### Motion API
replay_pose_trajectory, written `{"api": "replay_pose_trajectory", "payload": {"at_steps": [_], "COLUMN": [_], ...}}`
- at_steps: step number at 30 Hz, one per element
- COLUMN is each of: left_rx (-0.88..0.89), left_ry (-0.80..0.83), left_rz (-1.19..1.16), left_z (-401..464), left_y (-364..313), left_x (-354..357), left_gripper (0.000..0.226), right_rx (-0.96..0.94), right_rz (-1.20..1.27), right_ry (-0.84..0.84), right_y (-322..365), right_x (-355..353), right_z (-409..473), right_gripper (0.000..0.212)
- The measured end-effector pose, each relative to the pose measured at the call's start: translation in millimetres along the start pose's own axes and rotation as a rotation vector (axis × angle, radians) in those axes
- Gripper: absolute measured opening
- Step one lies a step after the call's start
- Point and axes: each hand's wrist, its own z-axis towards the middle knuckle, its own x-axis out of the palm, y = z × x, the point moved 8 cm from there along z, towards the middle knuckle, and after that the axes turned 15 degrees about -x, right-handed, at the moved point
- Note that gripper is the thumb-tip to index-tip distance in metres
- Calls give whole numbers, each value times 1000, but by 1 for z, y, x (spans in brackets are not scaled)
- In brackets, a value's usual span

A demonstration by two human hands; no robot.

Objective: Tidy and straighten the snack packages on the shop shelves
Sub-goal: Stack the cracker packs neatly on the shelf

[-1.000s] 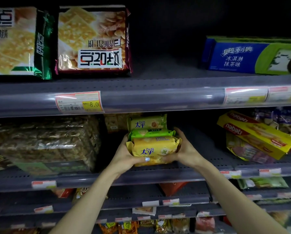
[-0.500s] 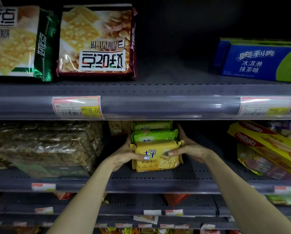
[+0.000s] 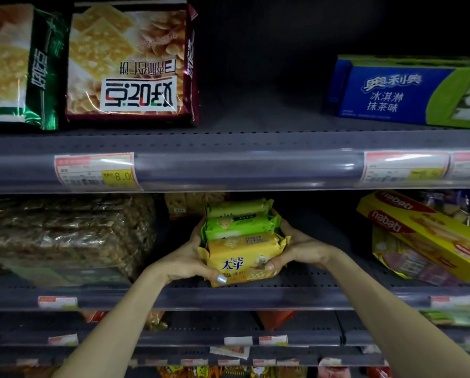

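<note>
Both grips, left hand (image 3: 186, 259) and right hand (image 3: 299, 248), clasp yellow cracker pack (image 3: 242, 257).

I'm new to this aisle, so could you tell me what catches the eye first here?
Both hands, left hand and right hand, grip a row of Pacific cracker packs on the middle shelf. Above, a red-edged cracker bag stands upside down; at right, yellow Nabati boxes lie tilted.

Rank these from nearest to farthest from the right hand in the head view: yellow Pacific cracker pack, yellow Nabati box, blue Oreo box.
1. Yellow Pacific cracker pack: gripped by the right hand, middle shelf.
2. Yellow Nabati box: to the right, same shelf, tilted.
3. Blue Oreo box: upper shelf, up and right.
</note>
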Motion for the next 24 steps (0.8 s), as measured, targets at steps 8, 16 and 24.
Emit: {"api": "replay_pose_trajectory", "payload": {"at_steps": [8, 16, 24], "left_rx": [21, 38, 99], "left_ry": [-62, -66, -39], "left_rz": [-88, -192, -167], "left_z": [-8, -16, -23], "left_y": [-6, -16, -66], "left_x": [8, 19, 27], "left_gripper": [151, 151, 120], "right_rx": [-5, -62, -158], "right_rz": [62, 92, 152], "right_ry": [-28, -136, -384], "right_y": [3, 13, 46], "right_x": [4, 5, -29], "right_z": [-4, -18, -57], "right_gripper": [148, 137, 125]}}
